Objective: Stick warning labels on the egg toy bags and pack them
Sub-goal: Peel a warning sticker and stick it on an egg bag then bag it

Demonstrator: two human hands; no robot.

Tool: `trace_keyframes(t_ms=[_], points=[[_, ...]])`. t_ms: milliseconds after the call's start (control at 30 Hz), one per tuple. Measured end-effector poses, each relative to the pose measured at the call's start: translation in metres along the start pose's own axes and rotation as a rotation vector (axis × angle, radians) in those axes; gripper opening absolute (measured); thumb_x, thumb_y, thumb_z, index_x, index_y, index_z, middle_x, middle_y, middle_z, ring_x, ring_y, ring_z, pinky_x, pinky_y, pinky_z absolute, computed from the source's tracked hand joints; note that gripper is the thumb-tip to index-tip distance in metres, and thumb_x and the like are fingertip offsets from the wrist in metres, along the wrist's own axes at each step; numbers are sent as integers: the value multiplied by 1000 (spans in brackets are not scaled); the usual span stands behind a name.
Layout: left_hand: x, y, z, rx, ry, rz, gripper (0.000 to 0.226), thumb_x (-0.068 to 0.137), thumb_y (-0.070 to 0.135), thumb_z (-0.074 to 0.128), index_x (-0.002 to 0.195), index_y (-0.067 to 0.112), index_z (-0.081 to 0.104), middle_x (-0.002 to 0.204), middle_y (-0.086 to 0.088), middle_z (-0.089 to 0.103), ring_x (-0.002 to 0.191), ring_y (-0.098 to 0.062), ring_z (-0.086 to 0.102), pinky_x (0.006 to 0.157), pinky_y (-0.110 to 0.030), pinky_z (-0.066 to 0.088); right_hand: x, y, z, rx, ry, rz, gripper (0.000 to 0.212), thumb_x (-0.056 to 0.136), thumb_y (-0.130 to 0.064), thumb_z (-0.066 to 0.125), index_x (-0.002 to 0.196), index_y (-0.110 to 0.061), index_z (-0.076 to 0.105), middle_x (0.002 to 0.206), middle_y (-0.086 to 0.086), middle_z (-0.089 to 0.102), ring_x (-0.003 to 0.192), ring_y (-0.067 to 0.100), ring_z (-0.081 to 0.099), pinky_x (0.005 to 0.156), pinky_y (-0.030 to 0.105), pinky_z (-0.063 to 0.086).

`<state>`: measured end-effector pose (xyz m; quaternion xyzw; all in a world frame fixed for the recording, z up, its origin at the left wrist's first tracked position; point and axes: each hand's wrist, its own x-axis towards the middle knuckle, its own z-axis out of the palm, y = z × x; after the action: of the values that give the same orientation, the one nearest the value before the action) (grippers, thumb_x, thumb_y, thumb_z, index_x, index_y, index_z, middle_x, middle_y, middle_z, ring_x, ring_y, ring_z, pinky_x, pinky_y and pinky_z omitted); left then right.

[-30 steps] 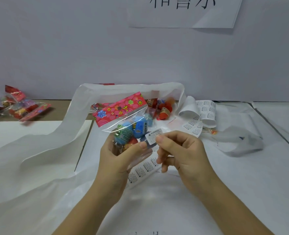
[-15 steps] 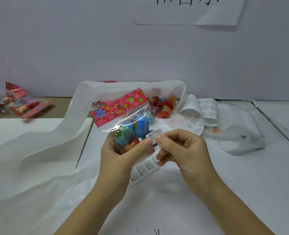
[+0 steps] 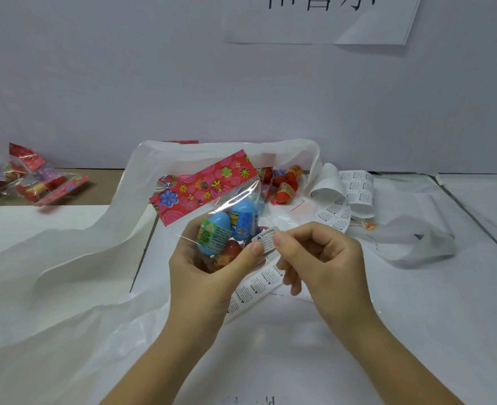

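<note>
My left hand (image 3: 209, 270) grips a clear egg toy bag (image 3: 227, 220) with a red flowered header card; blue and red eggs show inside it. A small white warning label (image 3: 266, 239) lies against the bag's right side, pinched by my right hand (image 3: 320, 258), with my left thumb pressing on its lower left corner. A strip of more warning labels (image 3: 256, 287) lies on the table under my hands.
A large white plastic bag (image 3: 66, 258) spreads over the table, its mouth holding more egg toy bags (image 3: 282, 182). A curled label sheet (image 3: 349, 194) lies behind on the right. Several egg toy bags (image 3: 31, 179) sit at far left. Crumpled backing film (image 3: 416, 244) lies right.
The bag and both hands have shifted slightly; the label stays pinched at the bag's right side with my left thumb now on its corner.
</note>
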<state>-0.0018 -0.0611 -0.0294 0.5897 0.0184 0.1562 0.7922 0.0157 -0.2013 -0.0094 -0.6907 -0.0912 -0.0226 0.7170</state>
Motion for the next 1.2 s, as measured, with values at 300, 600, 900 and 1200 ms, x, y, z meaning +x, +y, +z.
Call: trace_keyframes(t_ms=[300,600,900,1200], points=[[-2,0,4,-18,-1,43,49,53,27,87,97,39,72,98,-4,75,90,-25,74,69,-32,60,-1,5,-1,-273,190,-248,16,73,-45,61,69,-30,63,60,-12,61,48,5,48,47,11,38],[-5,2,5,12,-20,39,51,52,26,89,97,40,71,96,-2,75,89,-24,74,71,-35,61,7,5,-8,-143,-36,-25,37,61,-62,67,92,-41,63,80,-14,62,65,2,53,53,16,44],[-2,5,2,-108,-14,-26,56,51,16,85,105,23,71,96,-11,75,86,-29,74,66,-30,59,16,6,-11,207,-254,128,15,79,-39,69,86,-28,75,74,-1,66,58,13,58,45,27,46],[1,10,1,-90,-46,-153,39,53,29,85,90,35,75,95,-9,76,82,-24,75,64,-28,58,16,11,-10,162,-176,113,13,76,-37,68,79,-25,72,68,-2,63,54,15,58,43,27,48]])
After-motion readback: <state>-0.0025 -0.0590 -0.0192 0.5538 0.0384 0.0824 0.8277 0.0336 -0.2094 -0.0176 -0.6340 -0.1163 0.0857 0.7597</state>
